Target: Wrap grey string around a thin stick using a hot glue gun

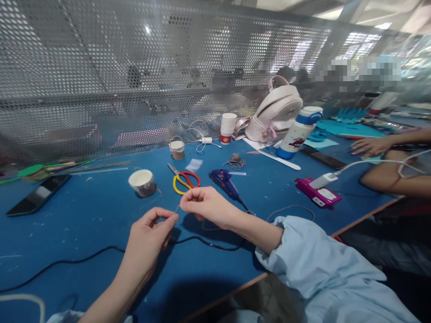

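My left hand and my right hand meet above the blue table, both pinched on a thin piece of string between the fingertips. The string is very small and hard to make out. Just beyond my right hand lie red and yellow scissors and a blue glue gun. A white paper cup stands a little to the left of the scissors.
A black cable runs across the table under my hands. A phone lies far left. A small handled cup, stacked cups, a pink backpack, a bottle and a pink device sit behind. Another person's arms rest at right.
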A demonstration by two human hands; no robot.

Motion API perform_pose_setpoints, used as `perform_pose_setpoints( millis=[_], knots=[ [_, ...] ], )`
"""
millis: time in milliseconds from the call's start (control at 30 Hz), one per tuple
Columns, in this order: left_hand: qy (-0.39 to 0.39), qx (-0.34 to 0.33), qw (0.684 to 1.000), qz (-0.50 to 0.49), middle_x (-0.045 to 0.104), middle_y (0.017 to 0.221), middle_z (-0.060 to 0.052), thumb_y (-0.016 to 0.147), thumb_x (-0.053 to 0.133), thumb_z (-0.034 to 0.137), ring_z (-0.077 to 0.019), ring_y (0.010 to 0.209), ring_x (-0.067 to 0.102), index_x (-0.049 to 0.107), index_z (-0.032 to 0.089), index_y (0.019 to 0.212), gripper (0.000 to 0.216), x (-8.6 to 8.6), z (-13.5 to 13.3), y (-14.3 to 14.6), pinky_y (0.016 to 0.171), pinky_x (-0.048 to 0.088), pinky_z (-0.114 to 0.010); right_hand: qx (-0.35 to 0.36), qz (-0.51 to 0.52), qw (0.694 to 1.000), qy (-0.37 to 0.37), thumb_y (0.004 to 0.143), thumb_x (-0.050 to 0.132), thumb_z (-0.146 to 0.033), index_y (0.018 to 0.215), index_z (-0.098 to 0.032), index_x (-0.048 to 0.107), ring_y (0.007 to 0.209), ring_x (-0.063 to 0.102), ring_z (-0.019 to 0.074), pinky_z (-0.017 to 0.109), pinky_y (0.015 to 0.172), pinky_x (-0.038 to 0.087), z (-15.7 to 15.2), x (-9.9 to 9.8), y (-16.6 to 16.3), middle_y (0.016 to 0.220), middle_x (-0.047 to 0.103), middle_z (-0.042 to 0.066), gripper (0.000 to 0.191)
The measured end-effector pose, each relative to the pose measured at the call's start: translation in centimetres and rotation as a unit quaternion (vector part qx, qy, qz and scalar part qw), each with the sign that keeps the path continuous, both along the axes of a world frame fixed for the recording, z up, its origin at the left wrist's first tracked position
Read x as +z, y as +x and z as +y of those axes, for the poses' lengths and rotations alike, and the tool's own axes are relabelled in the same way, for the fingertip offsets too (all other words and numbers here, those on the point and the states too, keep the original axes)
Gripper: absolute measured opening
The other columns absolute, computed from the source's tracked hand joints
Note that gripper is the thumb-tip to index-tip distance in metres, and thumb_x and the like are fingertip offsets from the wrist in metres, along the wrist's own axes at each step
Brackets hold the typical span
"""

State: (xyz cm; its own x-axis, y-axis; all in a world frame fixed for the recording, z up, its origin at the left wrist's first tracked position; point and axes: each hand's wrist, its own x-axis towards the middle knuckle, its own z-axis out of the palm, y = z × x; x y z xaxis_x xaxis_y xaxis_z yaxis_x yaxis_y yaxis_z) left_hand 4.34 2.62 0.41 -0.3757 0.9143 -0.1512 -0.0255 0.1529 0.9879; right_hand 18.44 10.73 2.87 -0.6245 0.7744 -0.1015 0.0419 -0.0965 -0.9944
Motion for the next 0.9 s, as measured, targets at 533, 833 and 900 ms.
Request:
perform_pose_setpoints(
  millis=[533,833,900],
  knots=[
    [0.024,-0.011,0.999,-0.035,0.042,0.038,0.009,0.066,0.074,0.038,-0.0042,0.036,0.032,0.059,0.017,0.073,0.026,-0.03,0.0,0.07,0.037,0.022,-0.017,0.008,-0.031,0.999,0.026,0.072,0.062,-0.026,0.071,-0.014,0.06,0.047,0.038,0.0044,0.015,0.039,0.032,0.05,-0.29,-0.06,0.057,0.048,-0.006,0.012],
    [0.019,-0.038,0.999,-0.031,0.041,0.036,0.009,0.07,0.071,0.04,-0.0046,0.036,0.031,0.058,0.017,0.075,0.026,-0.17,-0.2,-0.04,0.038,0.021,-0.017,0.007,-0.036,0.999,0.028,0.072,0.062,-0.026,0.071,-0.015,0.06,0.048,0.038,0.0047,0.016,0.04,0.032,0.23,-0.38,-0.08,0.058,0.049,-0.006,0.012],
    [0.02,-0.041,0.999,-0.028,0.041,0.036,0.009,0.071,0.07,0.04,-0.0045,0.036,0.03,0.058,0.017,0.076,0.026,-0.19,-0.2,-0.06,0.038,0.021,-0.017,0.007,-0.034,0.999,0.028,0.072,0.062,-0.027,0.071,-0.015,0.06,0.048,0.038,0.0048,0.016,0.04,0.032,0.23,-0.39,-0.07,0.057,0.048,-0.006,0.012]
  ],
)
